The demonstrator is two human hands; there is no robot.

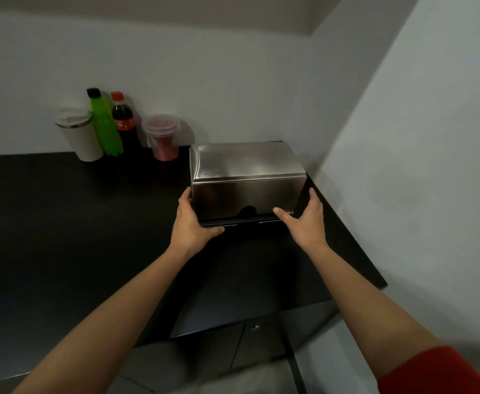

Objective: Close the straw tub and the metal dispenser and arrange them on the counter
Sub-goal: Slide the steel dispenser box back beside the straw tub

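The metal dispenser [247,172], a shiny steel box with its lid down, stands on the black counter [76,223] near the right back corner. My left hand [191,218] grips its lower left corner, thumb under the front edge. My right hand [307,220] holds the lower right corner, thumb on the front face and fingers along the side. The straw tub [163,136], a clear plastic cup with red straws inside and a lid on top, stands against the back wall just left of the dispenser.
A white tumbler [79,135], a green bottle [103,123] and a cola bottle [123,123] stand in a row at the back wall. The right wall [403,166] is close beside the dispenser. The counter's front edge runs below my forearms, with cabinet doors beneath.
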